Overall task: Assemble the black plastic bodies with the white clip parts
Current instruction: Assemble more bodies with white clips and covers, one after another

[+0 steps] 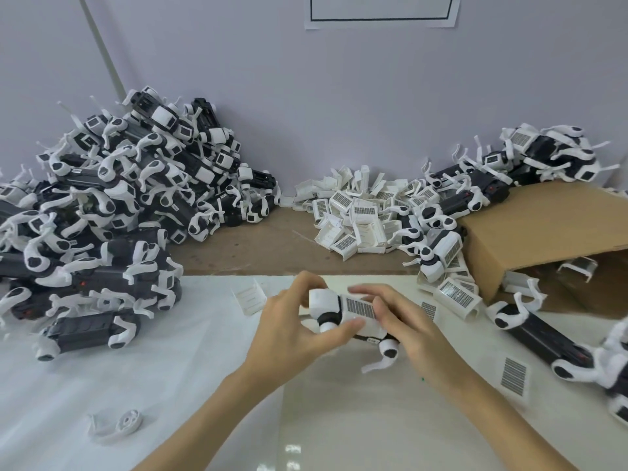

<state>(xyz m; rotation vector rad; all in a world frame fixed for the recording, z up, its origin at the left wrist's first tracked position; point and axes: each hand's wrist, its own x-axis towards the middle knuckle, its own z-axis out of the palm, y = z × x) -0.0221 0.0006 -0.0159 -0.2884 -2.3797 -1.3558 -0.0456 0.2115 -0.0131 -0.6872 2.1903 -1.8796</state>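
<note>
At the table's middle I hold one black body with white legs (387, 348) just above the surface. My left hand (299, 321) grips its head end, thumb under and fingers curled over the top. My right hand (401, 321) curls round the other end, fingers on a white clip part (361, 308) with a dark grille that sits on top of the body. Most of the black body is hidden by both hands. A heap of white clip parts (353, 212) lies behind, against the wall.
A big pile of black-and-white bodies (112, 205) fills the left. More bodies (543, 331) lie at the right beside a tipped cardboard box (550, 226). One loose clip (249, 295) and a white wheel piece (127, 419) lie on the white sheet.
</note>
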